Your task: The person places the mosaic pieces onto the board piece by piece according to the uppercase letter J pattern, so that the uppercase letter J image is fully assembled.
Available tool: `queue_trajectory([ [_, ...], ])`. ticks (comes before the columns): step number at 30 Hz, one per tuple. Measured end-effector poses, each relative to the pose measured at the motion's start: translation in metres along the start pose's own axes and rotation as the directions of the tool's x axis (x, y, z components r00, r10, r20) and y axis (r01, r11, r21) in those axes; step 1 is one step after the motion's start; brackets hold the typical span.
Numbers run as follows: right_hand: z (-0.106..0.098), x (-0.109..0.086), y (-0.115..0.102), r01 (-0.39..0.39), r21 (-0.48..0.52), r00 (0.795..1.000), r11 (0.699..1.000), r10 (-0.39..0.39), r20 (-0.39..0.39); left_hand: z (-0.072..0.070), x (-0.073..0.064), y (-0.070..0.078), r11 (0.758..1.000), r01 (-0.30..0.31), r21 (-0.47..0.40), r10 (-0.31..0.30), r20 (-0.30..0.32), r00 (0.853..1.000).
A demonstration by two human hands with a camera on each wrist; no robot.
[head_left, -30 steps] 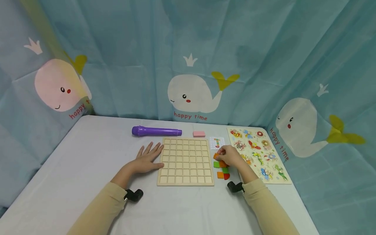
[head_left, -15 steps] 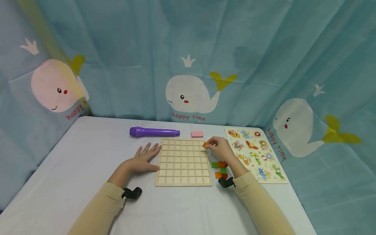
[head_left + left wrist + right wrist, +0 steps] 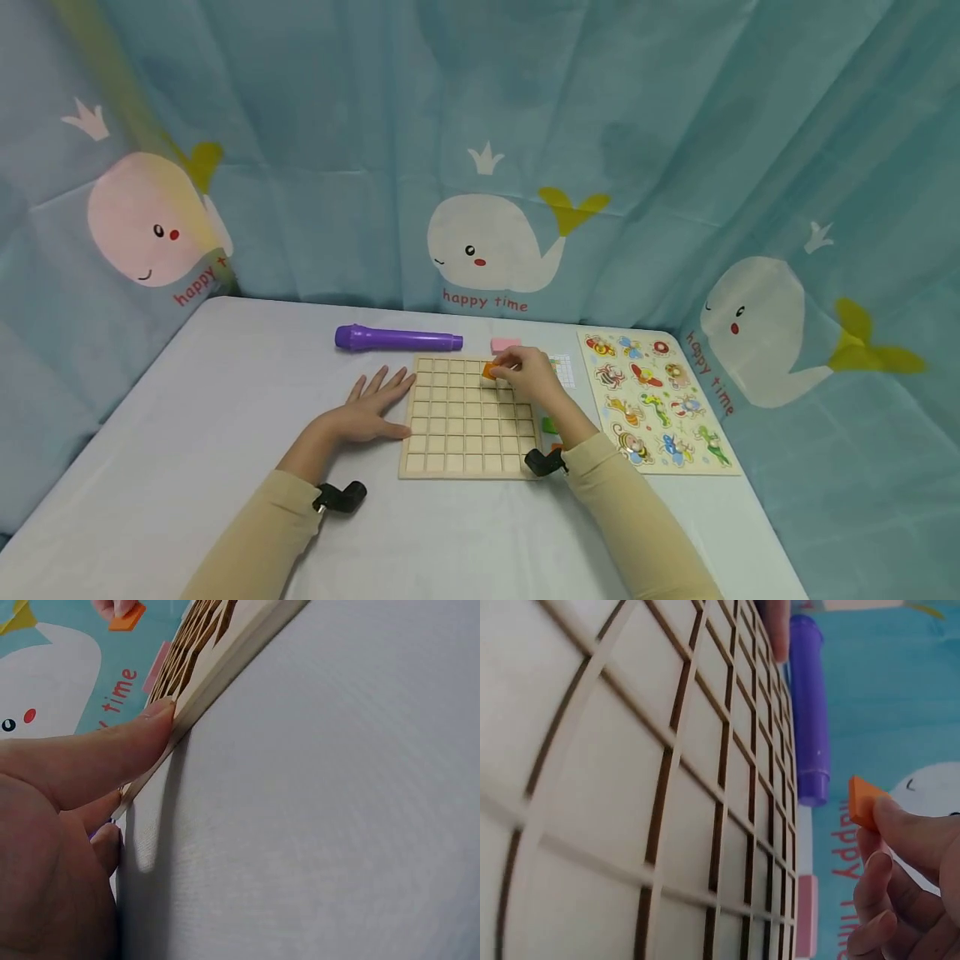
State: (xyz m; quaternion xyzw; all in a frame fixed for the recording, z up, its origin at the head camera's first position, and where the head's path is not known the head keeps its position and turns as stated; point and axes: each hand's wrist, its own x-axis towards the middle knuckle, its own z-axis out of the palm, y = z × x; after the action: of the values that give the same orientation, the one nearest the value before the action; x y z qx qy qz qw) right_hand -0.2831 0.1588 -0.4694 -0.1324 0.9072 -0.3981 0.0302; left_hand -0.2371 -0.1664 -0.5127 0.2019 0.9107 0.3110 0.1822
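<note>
A wooden grid board [image 3: 457, 421] with square cells lies on the table. Above its upper right part, my right hand [image 3: 531, 375] pinches an orange square tile [image 3: 862, 802] between thumb and fingertips, lifted off the cells in the right wrist view. My left hand [image 3: 365, 412] lies with fingers spread at the board's left edge, its thumb [image 3: 112, 757] touching the frame in the left wrist view. Right of the board, a green tile [image 3: 550, 426] shows partly; the right arm hides most of the other tiles. A printed pattern card [image 3: 564, 372] is partly covered by the right hand.
A purple toy microphone [image 3: 397, 339] lies behind the board, and a pink block [image 3: 505, 344] sits to its right. A picture puzzle board [image 3: 656, 408] with insect figures stands at the right. A blue whale-print curtain [image 3: 337, 167] hangs behind the table.
My right hand has picked the orange tile from the group at the right and carried it left over the board. My left hand stays at the board's left edge.
</note>
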Motion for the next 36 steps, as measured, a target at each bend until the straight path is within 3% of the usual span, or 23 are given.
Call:
queue_trajectory([
  [8,0.023,0.015,-0.014,0.049,-0.012,0.998,0.999,-0.049,0.031,-0.001,-0.001,0.002,1.0,0.0,-0.019,0.001,0.002,1.0],
  [16,0.042,0.028,-0.016,0.025,0.003,0.997,1.0,-0.025,0.068,0.0,-0.003,0.001,0.999,-0.026,-0.041,0.026,-0.006,1.0],
  [28,0.055,0.036,-0.01,0.013,-0.126,0.996,0.992,-0.001,0.095,0.004,0.0,-0.001,1.0,0.019,-0.004,-0.019,0.005,1.0],
  [36,0.054,0.035,-0.016,0.022,-0.202,0.994,0.979,-0.001,0.106,0.003,0.0,-0.001,1.0,0.016,-0.017,-0.016,0.0,1.0],
])
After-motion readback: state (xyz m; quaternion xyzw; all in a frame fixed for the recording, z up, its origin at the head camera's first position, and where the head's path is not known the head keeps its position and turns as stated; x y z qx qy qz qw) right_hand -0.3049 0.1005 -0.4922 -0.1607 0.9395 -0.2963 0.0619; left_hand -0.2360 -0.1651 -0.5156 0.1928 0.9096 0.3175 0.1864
